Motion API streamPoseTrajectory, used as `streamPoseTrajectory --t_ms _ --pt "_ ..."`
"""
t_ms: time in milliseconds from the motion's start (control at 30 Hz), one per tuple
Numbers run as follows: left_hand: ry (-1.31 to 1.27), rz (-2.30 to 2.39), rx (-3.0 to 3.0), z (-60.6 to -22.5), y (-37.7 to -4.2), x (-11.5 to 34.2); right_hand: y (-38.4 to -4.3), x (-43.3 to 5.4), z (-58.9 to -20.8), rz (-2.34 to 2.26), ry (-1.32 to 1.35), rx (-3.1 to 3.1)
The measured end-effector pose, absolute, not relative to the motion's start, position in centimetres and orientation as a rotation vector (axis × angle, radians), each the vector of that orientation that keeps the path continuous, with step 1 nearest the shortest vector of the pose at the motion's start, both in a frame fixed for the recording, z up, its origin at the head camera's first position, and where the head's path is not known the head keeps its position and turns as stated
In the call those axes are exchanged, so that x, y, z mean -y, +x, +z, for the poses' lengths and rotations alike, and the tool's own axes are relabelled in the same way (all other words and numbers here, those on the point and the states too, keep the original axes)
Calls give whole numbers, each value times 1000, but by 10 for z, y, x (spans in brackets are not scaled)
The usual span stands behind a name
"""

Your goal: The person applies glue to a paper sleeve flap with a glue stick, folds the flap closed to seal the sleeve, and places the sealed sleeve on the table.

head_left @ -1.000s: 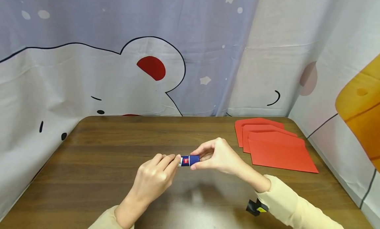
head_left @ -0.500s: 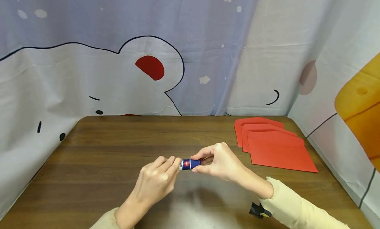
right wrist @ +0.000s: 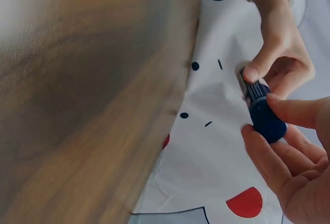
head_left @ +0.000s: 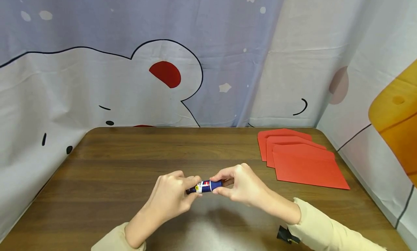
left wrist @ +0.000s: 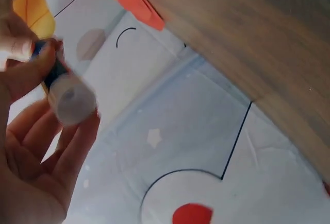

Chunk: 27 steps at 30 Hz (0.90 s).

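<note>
A small glue stick (head_left: 204, 186), blue with a white label and a red logo, is held sideways above the wooden table (head_left: 137, 160). My left hand (head_left: 171, 193) pinches its body near the left end between thumb and fingers. At the other end, my right hand (head_left: 244, 184) grips the dark blue cap (right wrist: 268, 120) with thumb and fingertips. The left wrist view shows a pale, blurred round end (left wrist: 75, 100) of the stick facing the camera. In the right wrist view the cap sits in line with the body, with no gap that I can make out.
Several red envelopes (head_left: 309, 166) lie overlapped at the table's back right. A printed curtain (head_left: 228, 55) hangs behind the table and along its sides. A black device (head_left: 286, 234) is at the underside of my right sleeve.
Both hands and the glue stick have come slightly nearer to me. My left fingers have shifted on the body, the label has turned, and more of the stick's left part shows.
</note>
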State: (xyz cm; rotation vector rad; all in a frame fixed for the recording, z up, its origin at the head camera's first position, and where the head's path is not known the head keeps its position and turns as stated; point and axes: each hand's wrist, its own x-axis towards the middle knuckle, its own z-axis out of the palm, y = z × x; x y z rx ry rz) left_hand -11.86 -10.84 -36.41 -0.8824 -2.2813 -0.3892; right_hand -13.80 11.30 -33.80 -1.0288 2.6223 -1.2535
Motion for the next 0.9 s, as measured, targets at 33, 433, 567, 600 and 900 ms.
streamPoseTrajectory --t_ms 33,433,567,600,900 --pt "-885 -409 2299 -364 -119 109 -138 -113 -340 -1245 -1039 -2630" --pt "-772 -212 1882 -362 -117 102 -151 -121 -344 -1658 -808 -2503" --pt "-706 -201 1801 -360 -114 95 -151 -118 -341 -1537 -900 -2831" --pt "-700 -202 1792 -359 -113 93 -151 -116 -341 -1467 -923 -2943" --pt "-684 -217 1793 -358 -110 80 -148 -98 -334 -1070 -743 -3415"
